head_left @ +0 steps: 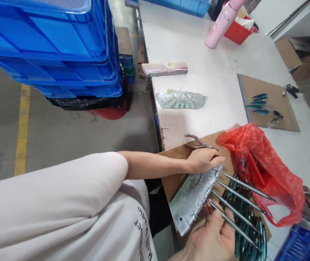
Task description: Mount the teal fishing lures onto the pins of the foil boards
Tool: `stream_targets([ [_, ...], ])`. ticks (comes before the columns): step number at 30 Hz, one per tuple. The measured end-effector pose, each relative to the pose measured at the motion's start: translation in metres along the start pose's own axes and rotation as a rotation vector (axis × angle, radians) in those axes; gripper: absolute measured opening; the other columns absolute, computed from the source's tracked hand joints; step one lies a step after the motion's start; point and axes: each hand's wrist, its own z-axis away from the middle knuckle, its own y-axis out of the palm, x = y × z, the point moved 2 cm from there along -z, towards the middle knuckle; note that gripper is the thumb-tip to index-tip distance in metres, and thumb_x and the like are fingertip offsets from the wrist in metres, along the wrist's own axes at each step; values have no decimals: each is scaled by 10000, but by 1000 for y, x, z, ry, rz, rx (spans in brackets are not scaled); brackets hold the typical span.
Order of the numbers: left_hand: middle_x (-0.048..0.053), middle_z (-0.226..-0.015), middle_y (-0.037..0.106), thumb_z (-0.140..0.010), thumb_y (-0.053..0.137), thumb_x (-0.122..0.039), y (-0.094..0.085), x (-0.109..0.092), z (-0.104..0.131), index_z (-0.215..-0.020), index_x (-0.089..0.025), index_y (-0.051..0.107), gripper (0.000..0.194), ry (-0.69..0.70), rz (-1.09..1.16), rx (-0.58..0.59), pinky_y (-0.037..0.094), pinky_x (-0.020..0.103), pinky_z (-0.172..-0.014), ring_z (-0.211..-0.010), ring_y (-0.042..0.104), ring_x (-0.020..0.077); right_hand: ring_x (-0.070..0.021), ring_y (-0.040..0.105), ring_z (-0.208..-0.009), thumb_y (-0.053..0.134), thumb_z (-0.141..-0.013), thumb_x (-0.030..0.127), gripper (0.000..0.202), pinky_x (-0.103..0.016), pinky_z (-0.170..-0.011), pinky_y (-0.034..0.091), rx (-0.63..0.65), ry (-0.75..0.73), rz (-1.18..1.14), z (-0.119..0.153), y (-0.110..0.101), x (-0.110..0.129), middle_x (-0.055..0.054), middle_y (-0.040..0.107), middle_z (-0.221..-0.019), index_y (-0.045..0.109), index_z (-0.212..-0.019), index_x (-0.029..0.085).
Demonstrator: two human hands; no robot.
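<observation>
My left hand is closed on the upper end of a silver foil-covered piece with a jagged edge. Several thin grey pointed rods stick out from that edge toward the right. At the lower end, my right hand pinches the lowest rod near the foil edge. Under the rods lies a pile of dark teal slender pieces on brown cardboard. Pliers with worn handles lie just above my left hand.
A red plastic bag lies right of my hands. Two similar strips rest on the white table. A board with small teal pieces, a pink bottle and a blue basket are farther off. Blue crates stand left.
</observation>
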Motion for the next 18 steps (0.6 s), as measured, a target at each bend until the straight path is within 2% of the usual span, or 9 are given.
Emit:
stream_targets([
  [10, 8, -851, 624, -898, 318, -420, 5, 3, -1, -853, -189, 588, 359, -4, -30, -33, 395, 237, -715, -798, 565, 145, -101, 607, -710, 615, -701, 259, 212, -234, -720, 513, 18, 38, -8, 1, 5, 2, 49, 640, -796, 622, -910, 225],
  [15, 15, -849, 626, -895, 332, -397, 2, 2, 0, -863, -186, 594, 338, -21, 2, -31, 397, 238, -710, -780, 561, 146, -104, 597, -720, 636, -685, 332, 265, -248, -748, 500, 16, 50, 14, 1, 8, 1, 46, 633, -805, 610, -921, 214],
  [18, 14, -799, 613, -895, 333, -374, -1, 1, 0, -819, -174, 584, 329, -19, 49, -40, 388, 235, -682, -731, 546, 137, -118, 593, -746, 624, -688, 384, 350, -271, -769, 496, 48, 82, 37, 2, 5, -4, 21, 639, -882, 599, -989, 207],
])
